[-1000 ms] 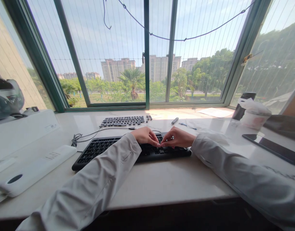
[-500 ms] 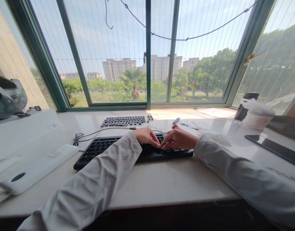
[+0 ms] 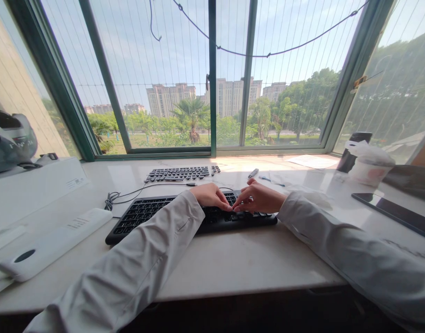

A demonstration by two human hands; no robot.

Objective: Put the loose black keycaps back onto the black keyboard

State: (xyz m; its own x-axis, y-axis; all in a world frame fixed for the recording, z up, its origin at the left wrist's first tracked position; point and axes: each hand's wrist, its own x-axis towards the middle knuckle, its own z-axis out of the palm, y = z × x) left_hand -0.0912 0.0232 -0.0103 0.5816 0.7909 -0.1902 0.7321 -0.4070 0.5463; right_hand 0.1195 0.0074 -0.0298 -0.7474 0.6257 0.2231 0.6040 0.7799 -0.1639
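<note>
A black keyboard [image 3: 143, 216] lies on the white tabletop in front of me, with its key sockets showing on the left part. Both hands are over its right half, fingertips nearly meeting. My left hand [image 3: 211, 195] has its fingers pressed together, pointing down at the keys. My right hand [image 3: 259, 198] pinches thumb and forefinger right beside the left fingertips. Whatever is between the fingers is too small or hidden to make out. Behind the keyboard, loose black keycaps [image 3: 179, 174] are laid out in rows.
A coiled cable [image 3: 110, 200] and a long white device [image 3: 56, 245] are at left, near a white box [image 3: 35, 185] and a helmet [image 3: 11, 141]. To the right are a phone [image 3: 395, 213], a plastic-wrapped cup [image 3: 370, 169], a dark cylinder [image 3: 351, 152] and a thin blue tool [image 3: 270, 181].
The right hand's fingers have shifted very slightly at the keyboard. The left hand stays in nearly the same pose, and the view has moved only a little.
</note>
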